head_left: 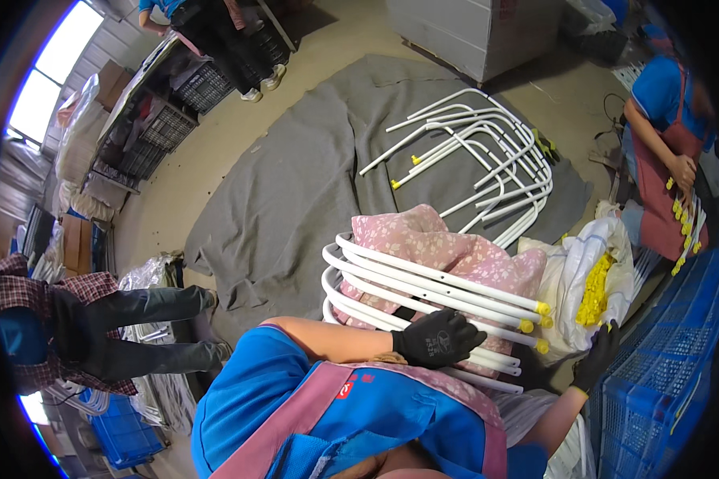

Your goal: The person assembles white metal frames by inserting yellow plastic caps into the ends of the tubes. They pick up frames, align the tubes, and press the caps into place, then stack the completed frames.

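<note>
Several white U-bent tubes lie across my lap on a pink flowered cloth. Yellow end caps sit on some of their right-hand ends; other ends nearer me are bare. My left hand, in a black glove, is closed round one of the nearer tubes. Out to the right, my right hand, gloved too, is between the white sack and a blue crate. A small yellow piece, seemingly an end cap, shows at its fingertips. The open white sack holds a heap of yellow caps.
More white bent tubes lie ahead on a grey floor cloth. Blue plastic crates stand close on my right. A co-worker handles capped tubes at the right. Other people stand at left and far left. A grey box stands beyond.
</note>
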`<control>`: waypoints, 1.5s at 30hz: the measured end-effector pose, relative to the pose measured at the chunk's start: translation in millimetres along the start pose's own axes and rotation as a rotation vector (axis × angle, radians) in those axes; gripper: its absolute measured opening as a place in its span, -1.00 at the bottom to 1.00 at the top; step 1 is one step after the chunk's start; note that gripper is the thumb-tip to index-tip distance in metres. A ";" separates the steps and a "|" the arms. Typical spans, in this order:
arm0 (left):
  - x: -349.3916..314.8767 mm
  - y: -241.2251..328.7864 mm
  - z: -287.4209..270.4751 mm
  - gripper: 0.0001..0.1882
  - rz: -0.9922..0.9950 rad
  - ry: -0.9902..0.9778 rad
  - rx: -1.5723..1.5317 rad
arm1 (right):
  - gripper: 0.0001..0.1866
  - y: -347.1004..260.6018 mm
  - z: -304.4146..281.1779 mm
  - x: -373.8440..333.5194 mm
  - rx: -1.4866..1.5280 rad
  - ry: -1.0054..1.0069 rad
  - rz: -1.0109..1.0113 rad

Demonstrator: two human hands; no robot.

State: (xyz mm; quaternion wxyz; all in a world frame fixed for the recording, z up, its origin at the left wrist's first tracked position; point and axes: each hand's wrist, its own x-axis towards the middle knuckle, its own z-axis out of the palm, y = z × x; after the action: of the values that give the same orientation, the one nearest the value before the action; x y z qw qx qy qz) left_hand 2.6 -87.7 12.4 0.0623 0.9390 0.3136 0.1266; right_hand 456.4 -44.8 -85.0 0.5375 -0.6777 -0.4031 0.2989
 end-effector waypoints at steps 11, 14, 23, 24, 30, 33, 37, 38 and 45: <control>-22.9 3.2 6.7 -0.56 0.011 0.141 -0.057 | -0.63 -67.2 17.8 -90.2 -0.642 -0.125 -0.794; -24.2 -2.7 1.6 -0.54 -0.063 0.042 -0.316 | -0.75 -82.4 31.6 -114.4 -0.530 -0.183 -0.624; -13.3 -1.6 -20.0 -0.67 -0.175 0.008 -0.314 | -0.63 -122.5 61.8 -155.2 0.164 -0.490 0.426; -12.4 -3.6 -22.9 -0.65 -0.167 0.022 -0.345 | -0.63 -129.4 66.7 -155.3 0.186 -0.505 0.477; -14.6 -8.6 -25.7 -0.65 -0.157 0.022 -0.357 | -0.56 -150.6 81.5 -146.6 0.214 -0.592 0.544; -17.3 -9.7 -23.5 -0.64 -0.183 0.010 -0.420 | -0.56 -151.4 86.2 -144.7 0.128 -0.557 0.541; -21.8 -10.6 -23.3 -0.65 -0.171 0.027 -0.386 | -0.52 -151.7 96.5 -145.1 0.066 -0.615 0.388; -22.3 -10.5 -23.1 -0.67 -0.178 0.042 -0.397 | -0.65 -151.9 98.0 -144.2 0.058 -0.635 0.299; -23.4 -6.0 -22.4 -0.71 -0.203 0.107 -0.413 | -0.68 -147.7 89.0 -134.7 -0.057 -0.767 0.264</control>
State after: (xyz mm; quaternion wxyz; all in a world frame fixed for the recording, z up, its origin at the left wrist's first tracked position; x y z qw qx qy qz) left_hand -25.1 -96.3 28.1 0.2489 0.8620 0.3766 0.2305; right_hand 281.7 -103.9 32.7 0.2861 -0.5778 -0.4920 0.5849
